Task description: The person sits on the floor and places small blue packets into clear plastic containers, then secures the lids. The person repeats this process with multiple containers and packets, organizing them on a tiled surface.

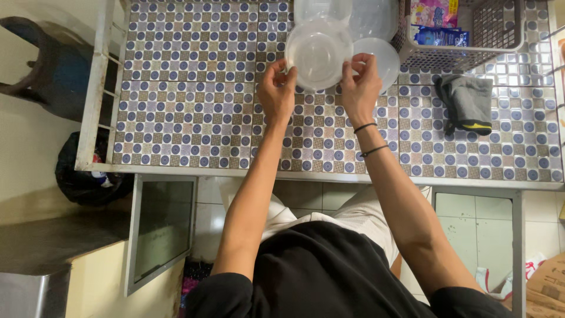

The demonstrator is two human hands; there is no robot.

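Nearest the camera, a black top and pale striped shorts are seen, with both bare forearms stretched toward twelve o'clock over a counter tiled in a blue-and-brown circle pattern (188, 118). Two thin black bands (369, 138) are worn on the right wrist.

A round, clear plastic container (318, 53) is held just above the tiles, a little past the counter's middle. It is pinched at its rim from both sides: the left hand (276, 88) grips at about eight o'clock on the rim, the right hand (360, 88) at about four o'clock, fingers curled closed on the edge.

The container is judged to be light, thin-walled and somewhat flexible, smooth enough to slip, so the stiffer rim seems the best place for a hold.

Touching it, at three o'clock, a translucent round lid (382, 59) is seen; more clear tubs (347, 15) are stacked beyond. Farther right lie a crumpled grey cloth (468, 100) and a white plastic mesh basket (471, 35).
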